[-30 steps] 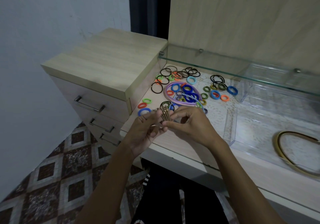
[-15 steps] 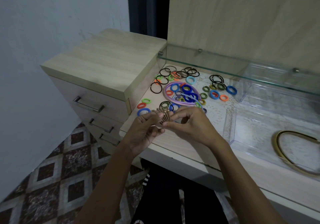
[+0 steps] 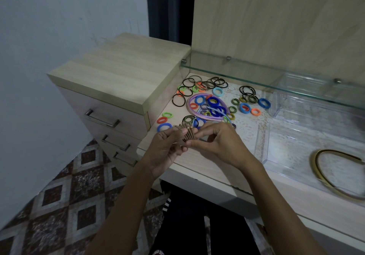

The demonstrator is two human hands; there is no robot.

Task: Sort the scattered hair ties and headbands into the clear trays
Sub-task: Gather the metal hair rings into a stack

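Fingers of both hands are closed on a bundle of brown hair ties, held left of the clear tray.

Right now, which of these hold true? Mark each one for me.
1. Both hands hold a bundle of brown hair ties. True.
2. The near clear tray holds a gold headband. True.
3. The purple headband lies in a tray. False: it lies on the counter among the loose ties.
4. The left hand rests on a drawer handle. False: it grips the bundle with the right hand.
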